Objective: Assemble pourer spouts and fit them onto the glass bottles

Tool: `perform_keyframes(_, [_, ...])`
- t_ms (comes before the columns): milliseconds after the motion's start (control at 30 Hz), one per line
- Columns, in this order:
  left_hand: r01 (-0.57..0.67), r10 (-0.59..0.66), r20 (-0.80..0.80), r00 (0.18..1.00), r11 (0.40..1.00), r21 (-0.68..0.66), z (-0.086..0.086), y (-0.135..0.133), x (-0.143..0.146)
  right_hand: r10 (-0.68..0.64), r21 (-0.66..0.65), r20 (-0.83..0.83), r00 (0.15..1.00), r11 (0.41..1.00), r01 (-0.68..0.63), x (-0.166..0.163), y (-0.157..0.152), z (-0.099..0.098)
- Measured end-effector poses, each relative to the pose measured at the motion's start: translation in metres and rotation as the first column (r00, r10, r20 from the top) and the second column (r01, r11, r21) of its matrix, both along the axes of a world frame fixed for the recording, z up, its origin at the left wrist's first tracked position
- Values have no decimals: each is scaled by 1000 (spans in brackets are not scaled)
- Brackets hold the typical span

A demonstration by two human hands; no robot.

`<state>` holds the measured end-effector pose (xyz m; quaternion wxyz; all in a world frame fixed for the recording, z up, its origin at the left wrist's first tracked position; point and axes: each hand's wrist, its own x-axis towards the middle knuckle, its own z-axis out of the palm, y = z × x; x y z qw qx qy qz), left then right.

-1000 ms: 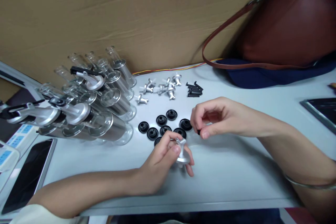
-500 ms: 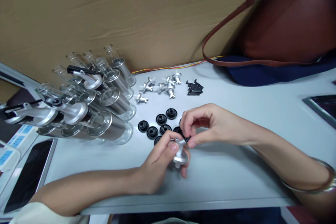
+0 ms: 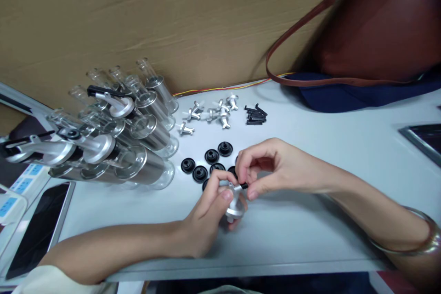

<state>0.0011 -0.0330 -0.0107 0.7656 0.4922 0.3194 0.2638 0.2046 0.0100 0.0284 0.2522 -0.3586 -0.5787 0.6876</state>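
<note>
Between thumb and fingers, my left hand grips a silver pourer spout with a round flange, tilted with its narrow end up. My right hand pinches a small black piece against the spout's upper end; the fingers partly cover it. Just beyond my hands lie several round black caps, some hidden by my fingers. Farther back is a group of silver spouts. To their right, a small pile of black levers rests on the table.
Several glass bottles stand close together at the left, some topped with silver and black pourers. A phone and a power strip lie near the left edge. A brown bag sits on dark blue cloth at the back right.
My right hand has brought the black piece onto the spout's upper end, where it now shows more clearly. The spout has shifted slightly in my left hand.
</note>
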Motion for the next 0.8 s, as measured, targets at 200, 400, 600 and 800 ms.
perform_keyframes(200, [-44,44,16,999,999,2,-2,0,1,51,-83,-75,996,995,-57,5,1,1])
perform_keyframes(400, [-3,3,-24,1000,1000,-21,-1,1,-1,259,-57,-62,964,963,-263,6,0,3])
perform_keyframes(600, [22,-21,12,1000,999,-33,-2,1,-1,386,-1,-12,923,923,-386,7,-2,7])
perform_keyframes(800, [9,-9,-7,1000,1000,-7,-4,0,-2,371,-58,-125,920,923,-381,7,-2,0])
